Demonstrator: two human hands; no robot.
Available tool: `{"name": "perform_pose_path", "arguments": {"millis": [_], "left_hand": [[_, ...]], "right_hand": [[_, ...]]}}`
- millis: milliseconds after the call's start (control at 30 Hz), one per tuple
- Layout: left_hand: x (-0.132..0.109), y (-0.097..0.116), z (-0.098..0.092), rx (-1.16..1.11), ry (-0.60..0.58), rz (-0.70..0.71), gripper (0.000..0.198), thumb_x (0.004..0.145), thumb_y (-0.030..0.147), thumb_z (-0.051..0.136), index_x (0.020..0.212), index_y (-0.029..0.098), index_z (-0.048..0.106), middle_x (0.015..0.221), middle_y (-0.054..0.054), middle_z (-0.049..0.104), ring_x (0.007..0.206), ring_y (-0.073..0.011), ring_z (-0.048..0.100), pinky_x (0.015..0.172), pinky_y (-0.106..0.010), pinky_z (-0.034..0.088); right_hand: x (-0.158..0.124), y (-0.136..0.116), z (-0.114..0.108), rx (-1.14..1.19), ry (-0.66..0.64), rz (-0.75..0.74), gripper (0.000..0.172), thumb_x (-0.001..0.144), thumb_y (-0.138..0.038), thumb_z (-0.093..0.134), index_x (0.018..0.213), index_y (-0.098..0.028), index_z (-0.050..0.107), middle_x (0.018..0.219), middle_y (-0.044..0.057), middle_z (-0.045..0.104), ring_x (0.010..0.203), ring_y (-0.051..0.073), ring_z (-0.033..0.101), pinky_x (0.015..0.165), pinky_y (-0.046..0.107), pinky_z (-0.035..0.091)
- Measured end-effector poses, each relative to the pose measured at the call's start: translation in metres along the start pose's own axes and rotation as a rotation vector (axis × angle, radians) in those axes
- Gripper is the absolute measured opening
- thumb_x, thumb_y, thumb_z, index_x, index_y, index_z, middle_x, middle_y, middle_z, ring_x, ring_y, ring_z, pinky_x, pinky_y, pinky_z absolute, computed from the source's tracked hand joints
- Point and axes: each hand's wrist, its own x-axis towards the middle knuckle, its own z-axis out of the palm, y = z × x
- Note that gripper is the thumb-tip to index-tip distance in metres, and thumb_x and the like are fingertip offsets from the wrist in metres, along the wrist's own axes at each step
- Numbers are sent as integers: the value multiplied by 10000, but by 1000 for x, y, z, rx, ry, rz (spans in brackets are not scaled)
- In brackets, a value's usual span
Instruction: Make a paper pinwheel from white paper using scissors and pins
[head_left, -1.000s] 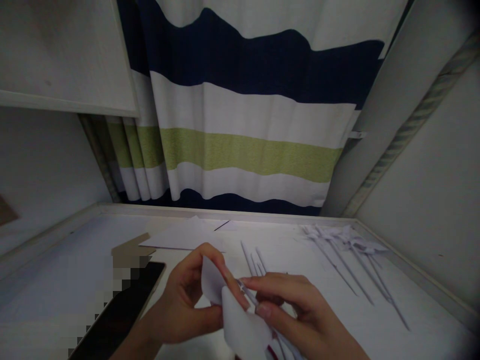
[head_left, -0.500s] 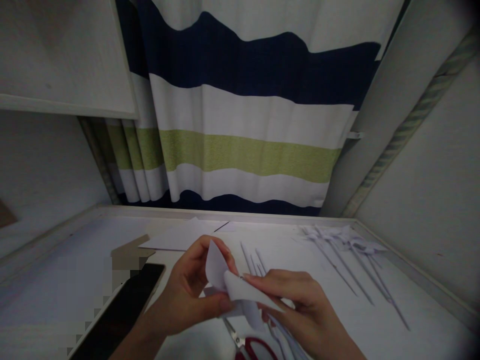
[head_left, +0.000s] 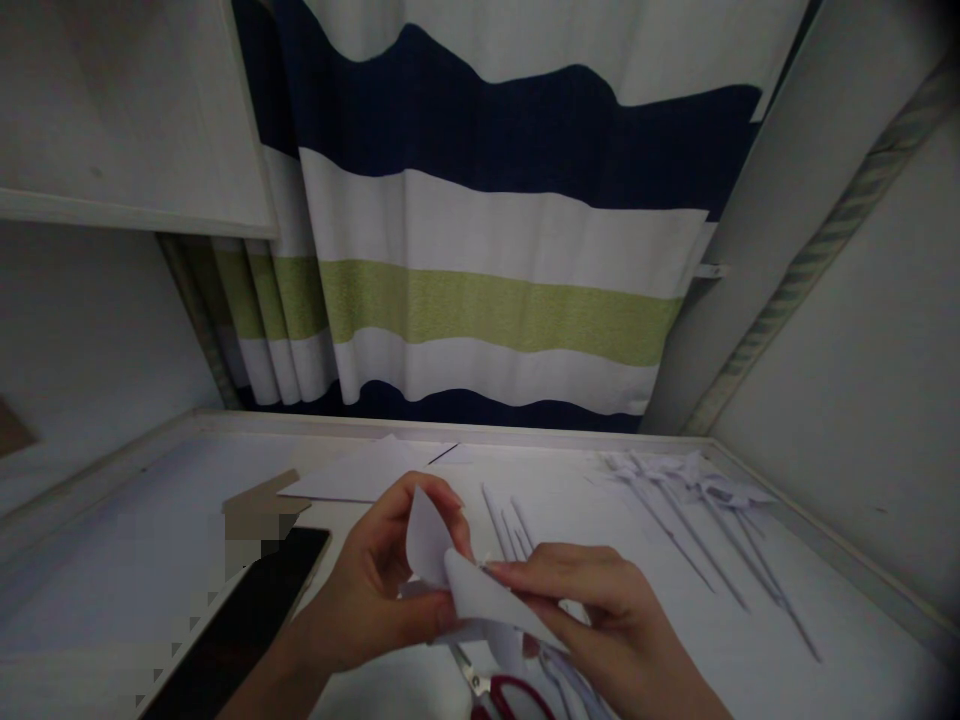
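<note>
Between my hands is a white paper pinwheel (head_left: 480,598) with curled blades. My left hand (head_left: 375,575) grips it from the left, thumb in front and fingers behind. My right hand (head_left: 600,610) pinches near its middle and right-hand blade; whatever small part lies under those fingertips is hard to make out. Directly below are red-handled scissors (head_left: 517,695), partly covered by the paper. Several thin rolled paper sticks (head_left: 491,510) lie behind and beneath the right hand.
Several finished-looking paper pinwheels on sticks (head_left: 720,520) lie at the table's right. A black phone (head_left: 255,610) is at the left, near a brown card piece (head_left: 262,495). White paper sheets (head_left: 345,475) lie at the back, before a striped curtain (head_left: 480,310).
The pinwheel has tilted and shifted slightly down and left in my hands. My right fingertips have moved a little lower at its middle.
</note>
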Motion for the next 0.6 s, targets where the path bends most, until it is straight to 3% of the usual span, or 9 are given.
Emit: {"name": "perform_pose_path", "arguments": {"millis": [400,600], "left_hand": [[2,3,-2,27,-32,-32,402,630,52,629,954,217,459,807,14,523,654,-79,500,565,-155,415],[-8,0,1,143,-13,80,381,587,-11,631,860,234,529,776,15,530,653,-101,527,574,-194,441]], "right_hand": [[1,-3,-1,27,-70,67,233,750,-255,573,973,-224,635,689,22,639,666,143,577,621,261,439],[-7,-9,3,61,-7,-56,240,743,-203,585,970,-274,620,703,-3,645,655,113,585,639,216,453]]}}
